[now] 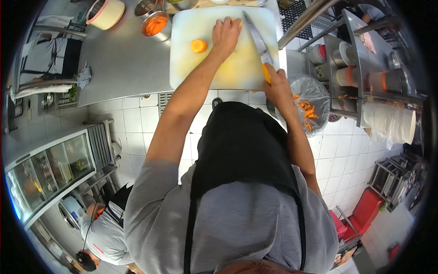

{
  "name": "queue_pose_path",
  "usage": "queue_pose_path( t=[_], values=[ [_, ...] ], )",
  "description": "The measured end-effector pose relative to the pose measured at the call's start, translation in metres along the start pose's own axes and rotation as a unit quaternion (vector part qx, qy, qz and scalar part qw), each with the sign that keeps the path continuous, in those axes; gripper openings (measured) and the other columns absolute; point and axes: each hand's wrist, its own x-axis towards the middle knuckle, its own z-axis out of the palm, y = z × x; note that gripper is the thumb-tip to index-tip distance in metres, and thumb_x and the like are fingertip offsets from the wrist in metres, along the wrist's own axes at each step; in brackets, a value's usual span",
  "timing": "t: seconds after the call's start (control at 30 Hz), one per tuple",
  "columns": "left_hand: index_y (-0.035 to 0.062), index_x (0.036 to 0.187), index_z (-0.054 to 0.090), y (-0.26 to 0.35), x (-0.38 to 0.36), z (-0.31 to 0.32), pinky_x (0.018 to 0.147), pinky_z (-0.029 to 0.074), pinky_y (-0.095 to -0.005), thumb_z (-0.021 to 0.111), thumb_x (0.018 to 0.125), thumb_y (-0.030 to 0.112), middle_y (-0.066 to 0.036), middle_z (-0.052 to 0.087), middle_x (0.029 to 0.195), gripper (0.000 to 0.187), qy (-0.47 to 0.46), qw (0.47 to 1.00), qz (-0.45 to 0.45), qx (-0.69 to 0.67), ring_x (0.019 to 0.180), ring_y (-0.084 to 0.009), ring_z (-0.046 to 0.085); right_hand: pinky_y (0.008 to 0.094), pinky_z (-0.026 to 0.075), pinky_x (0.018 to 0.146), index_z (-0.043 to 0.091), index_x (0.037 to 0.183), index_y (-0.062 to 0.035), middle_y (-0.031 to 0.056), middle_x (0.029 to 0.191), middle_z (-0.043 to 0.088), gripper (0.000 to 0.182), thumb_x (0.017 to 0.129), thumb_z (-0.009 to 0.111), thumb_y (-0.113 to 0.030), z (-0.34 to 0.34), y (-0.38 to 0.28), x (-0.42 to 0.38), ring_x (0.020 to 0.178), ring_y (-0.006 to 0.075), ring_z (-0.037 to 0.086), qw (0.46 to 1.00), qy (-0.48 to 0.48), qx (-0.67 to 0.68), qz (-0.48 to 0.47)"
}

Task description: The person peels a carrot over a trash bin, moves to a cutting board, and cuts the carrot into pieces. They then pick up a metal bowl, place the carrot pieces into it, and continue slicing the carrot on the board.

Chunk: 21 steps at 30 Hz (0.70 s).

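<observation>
My left hand (226, 37) is on the white cutting board (185, 73), its fingers closed over a piece of carrot (239, 23) that is mostly hidden beneath them. The knife (258, 39) is in my right hand (277, 86), gripped by its yellow handle. Its long blade points away from me along the right side of the board, just right of my left hand. A thick carrot chunk (198, 45) stands on the board, left of my left wrist. Beyond the board's left edge, a metal container (160, 35) holds orange carrot pieces (155, 26).
A bin lined with clear plastic (319, 91), with orange peelings inside, stands right of the board. A cream tub (107, 13) and a grey cloth (84, 75) lie on the steel counter (123, 64). Shelves with containers (344, 75) stand at right. Another person (107, 233) is behind me, left.
</observation>
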Motion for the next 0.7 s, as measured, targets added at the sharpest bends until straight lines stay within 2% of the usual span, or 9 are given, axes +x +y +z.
queue_pose_path(
  t=[0.17,0.27,0.3,0.33,0.4,0.5,0.53,0.63,0.7],
  values=[
    [0.0233,0.136,0.064,-0.014,0.030,-0.001,0.100,0.044,-0.0491,0.066,0.097,0.036,-0.011,0.065,0.125,0.042,-0.079,0.993,-0.088,-0.022,0.113,-0.0353,0.056,0.0587,0.052,0.086,0.048,0.132,-0.0093,0.0329,0.111,0.057,0.054,0.080,0.060,0.003,-0.015,-0.013,-0.038,0.100,0.0557,0.062,0.997,-0.046,0.004,0.057],
    [0.0198,0.139,0.062,-0.016,0.012,-0.027,0.107,0.040,-0.0504,0.069,0.094,0.043,-0.016,0.062,0.133,0.052,0.053,0.996,-0.049,0.053,0.125,-0.0368,0.052,0.0591,0.052,0.086,0.045,0.126,-0.0059,0.0340,0.111,0.059,0.048,0.080,0.059,0.002,-0.011,0.002,-0.052,0.100,0.0553,0.062,0.997,-0.015,0.024,0.072],
    [0.0134,0.141,0.060,-0.032,0.005,-0.039,0.116,0.029,-0.0523,0.078,0.086,0.041,-0.022,0.057,0.142,0.064,0.062,0.996,-0.054,-0.035,0.135,-0.0424,0.046,0.0593,0.052,0.085,0.044,0.125,-0.0050,0.0345,0.109,0.061,0.047,0.081,0.058,0.001,-0.011,0.008,-0.058,0.098,0.0547,0.063,0.997,0.011,0.044,0.066],
    [0.0012,0.136,0.059,-0.040,-0.007,-0.070,0.108,0.039,-0.0507,0.081,0.085,0.038,-0.020,0.062,0.133,0.067,0.082,0.994,-0.050,-0.060,0.129,-0.0359,0.050,0.0595,0.051,0.084,0.044,0.125,-0.0041,0.0351,0.107,0.062,0.045,0.082,0.058,0.001,-0.012,0.013,-0.063,0.097,0.0542,0.064,0.996,0.040,0.061,0.060],
    [-0.0093,0.127,0.057,-0.042,-0.041,-0.098,0.104,0.043,-0.0489,0.093,0.073,0.038,-0.026,0.062,0.122,0.080,0.103,0.982,-0.150,-0.039,0.117,-0.0402,0.056,0.0584,0.051,0.079,0.046,0.122,-0.0030,0.0337,0.096,0.065,0.037,0.088,0.062,-0.006,-0.030,0.005,-0.072,0.089,0.0529,0.066,0.984,0.024,0.121,0.127],
    [-0.0112,0.127,0.054,-0.052,-0.078,-0.082,0.100,0.047,-0.0463,0.093,0.074,0.042,-0.026,0.062,0.121,0.084,0.050,0.973,-0.215,-0.072,0.110,-0.0398,0.059,0.0568,0.051,0.071,0.049,0.116,-0.0023,0.0306,0.080,0.065,0.032,0.096,0.066,-0.020,-0.034,-0.002,-0.083,0.078,0.0519,0.066,0.979,0.021,0.143,0.147],
    [-0.0110,0.125,0.052,-0.052,-0.078,-0.080,0.096,0.051,-0.0415,0.093,0.076,0.040,-0.025,0.062,0.120,0.082,0.025,0.967,-0.241,-0.082,0.110,-0.0351,0.061,0.0563,0.051,0.068,0.050,0.114,-0.0022,0.0294,0.075,0.065,0.032,0.099,0.068,-0.025,-0.032,-0.004,-0.085,0.074,0.0518,0.066,0.980,0.024,0.140,0.140],
    [-0.0074,0.125,0.051,-0.044,-0.068,-0.093,0.097,0.052,-0.0385,0.091,0.078,0.026,-0.023,0.062,0.120,0.070,-0.021,0.913,-0.329,-0.240,0.112,-0.0307,0.063,0.0542,0.051,0.064,0.053,0.108,-0.0014,0.0269,0.071,0.064,0.036,0.101,0.067,-0.034,-0.028,-0.008,-0.085,0.072,0.0512,0.065,0.984,-0.007,0.125,0.124],
    [-0.0046,0.125,0.050,-0.028,-0.069,-0.108,0.098,0.053,-0.0370,0.088,0.080,0.015,-0.020,0.062,0.121,0.062,-0.092,0.913,-0.253,-0.306,0.113,-0.0287,0.064,0.0550,0.050,0.063,0.054,0.105,-0.0003,0.0261,0.071,0.064,0.025,0.101,0.064,-0.023,-0.023,-0.006,-0.082,0.072,0.0501,0.065,0.990,-0.020,0.092,0.106]
  ],
)
